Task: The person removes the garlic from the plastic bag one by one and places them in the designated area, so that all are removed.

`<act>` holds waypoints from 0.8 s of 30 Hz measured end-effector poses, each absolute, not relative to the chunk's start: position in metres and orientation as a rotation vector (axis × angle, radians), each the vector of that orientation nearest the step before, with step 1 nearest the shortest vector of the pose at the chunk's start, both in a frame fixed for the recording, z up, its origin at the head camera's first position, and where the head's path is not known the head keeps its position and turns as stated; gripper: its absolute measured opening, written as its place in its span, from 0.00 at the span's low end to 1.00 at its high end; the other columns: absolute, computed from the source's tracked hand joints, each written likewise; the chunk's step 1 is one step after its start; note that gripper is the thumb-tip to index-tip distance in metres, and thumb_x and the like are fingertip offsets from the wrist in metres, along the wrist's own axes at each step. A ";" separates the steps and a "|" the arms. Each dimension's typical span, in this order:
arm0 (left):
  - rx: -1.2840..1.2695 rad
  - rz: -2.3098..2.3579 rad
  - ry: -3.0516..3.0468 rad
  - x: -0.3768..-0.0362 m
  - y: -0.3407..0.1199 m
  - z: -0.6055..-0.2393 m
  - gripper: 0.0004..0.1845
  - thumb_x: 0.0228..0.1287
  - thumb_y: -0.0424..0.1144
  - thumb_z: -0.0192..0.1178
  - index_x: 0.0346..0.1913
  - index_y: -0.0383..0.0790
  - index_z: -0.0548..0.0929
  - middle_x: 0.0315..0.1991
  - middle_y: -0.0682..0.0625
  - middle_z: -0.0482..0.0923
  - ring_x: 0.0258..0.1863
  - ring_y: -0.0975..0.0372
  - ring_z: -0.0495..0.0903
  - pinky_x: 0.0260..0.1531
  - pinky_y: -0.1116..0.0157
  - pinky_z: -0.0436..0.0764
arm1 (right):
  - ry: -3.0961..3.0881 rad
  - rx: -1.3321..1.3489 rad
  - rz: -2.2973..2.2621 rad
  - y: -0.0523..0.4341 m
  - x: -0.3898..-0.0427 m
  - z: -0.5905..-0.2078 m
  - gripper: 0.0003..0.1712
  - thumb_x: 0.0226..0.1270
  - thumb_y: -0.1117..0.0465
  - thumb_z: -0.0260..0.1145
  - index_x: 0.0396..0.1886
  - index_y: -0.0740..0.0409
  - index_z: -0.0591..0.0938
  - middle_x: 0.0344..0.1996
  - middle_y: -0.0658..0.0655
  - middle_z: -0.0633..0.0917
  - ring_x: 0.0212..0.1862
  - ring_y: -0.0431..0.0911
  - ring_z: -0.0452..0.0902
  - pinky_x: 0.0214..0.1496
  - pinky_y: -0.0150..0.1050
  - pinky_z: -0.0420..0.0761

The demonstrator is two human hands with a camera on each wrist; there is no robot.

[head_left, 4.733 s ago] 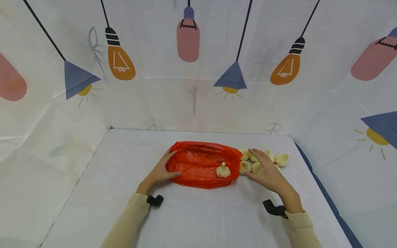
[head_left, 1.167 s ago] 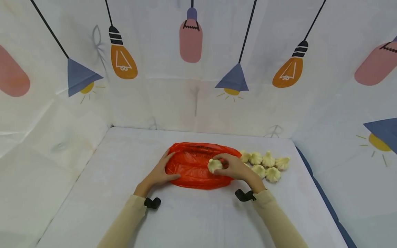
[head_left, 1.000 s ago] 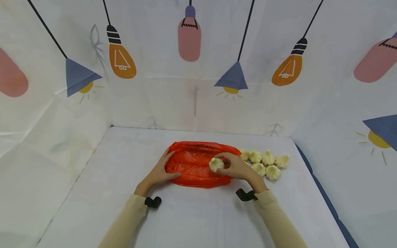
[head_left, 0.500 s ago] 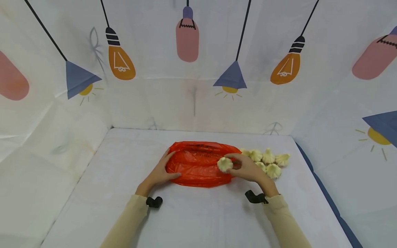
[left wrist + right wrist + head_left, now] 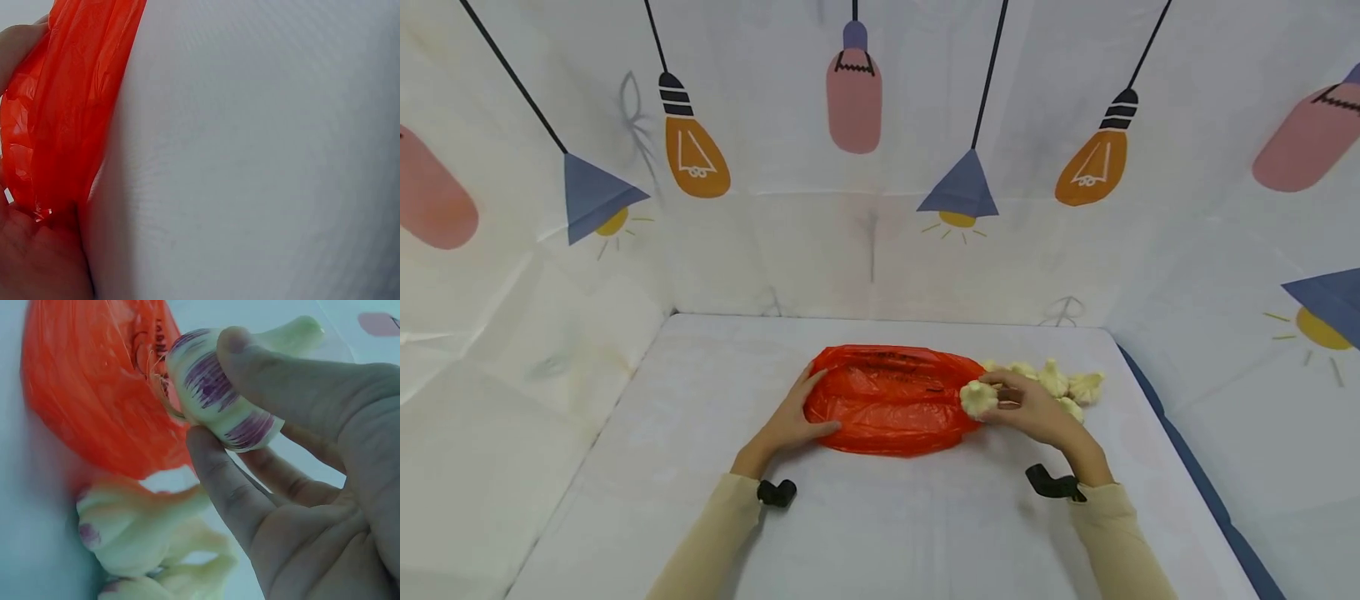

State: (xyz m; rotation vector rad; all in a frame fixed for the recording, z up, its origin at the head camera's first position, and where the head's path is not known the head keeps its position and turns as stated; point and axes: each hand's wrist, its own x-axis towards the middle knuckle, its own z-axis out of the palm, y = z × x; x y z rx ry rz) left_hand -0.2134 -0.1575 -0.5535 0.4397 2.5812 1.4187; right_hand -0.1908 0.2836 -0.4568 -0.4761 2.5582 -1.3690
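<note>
White cloth table (image 5: 880,517) under a lamp-print backdrop, and we're right at the mouth of the orange plastic bag (image 5: 887,400), which lies flat in the middle. Left hand (image 5: 790,421) rests on the bag's far-left end, fingers fairly straight, thumb along the near edge, pinning it down; the left wrist view shows only the film bunched against the palm. Right hand (image 5: 1033,408) has a garlic bulb (image 5: 977,398) pinched between thumb and fingertips (image 5: 250,356), purple-streaked skin clear in the right wrist view, held just at the bag's right edge, touching or nearly touching the film. Nothing shows lying on the bag, and whether any bulb is inside I cannot tell, so I'd judge this early going. Behind the right fingers sits the heap of loose garlic bulbs (image 5: 1071,385), several left, close together. Room looks generous: bare cloth on the near side of both wrists, open table left of the left fingers, while the heap and the table's right edge crowd the right hand a little
</note>
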 end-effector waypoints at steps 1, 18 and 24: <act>0.437 1.421 2.578 -0.213 -0.157 -0.553 0.54 0.57 0.53 0.75 0.82 0.49 0.57 0.85 0.47 0.37 0.84 0.45 0.42 0.76 0.35 0.53 | 2.558 -0.470 -1.375 0.286 -0.190 -0.456 0.31 0.63 0.56 0.78 0.64 0.57 0.79 0.68 0.64 0.76 0.64 0.66 0.77 0.61 0.48 0.84; 0.420 1.390 2.585 -0.212 -0.155 -0.551 0.54 0.58 0.53 0.75 0.82 0.48 0.56 0.85 0.45 0.37 0.83 0.44 0.42 0.76 0.34 0.54 | 2.564 -0.318 -1.483 0.312 -0.180 -0.447 0.33 0.67 0.56 0.74 0.69 0.60 0.77 0.68 0.67 0.75 0.59 0.59 0.83 0.48 0.32 0.86; 0.421 1.396 2.578 -0.212 -0.156 -0.551 0.54 0.57 0.53 0.75 0.82 0.49 0.56 0.86 0.47 0.36 0.84 0.44 0.41 0.76 0.34 0.54 | 2.654 -0.206 -1.440 0.327 -0.171 -0.443 0.35 0.68 0.51 0.74 0.70 0.58 0.76 0.71 0.66 0.73 0.59 0.44 0.82 0.48 0.30 0.84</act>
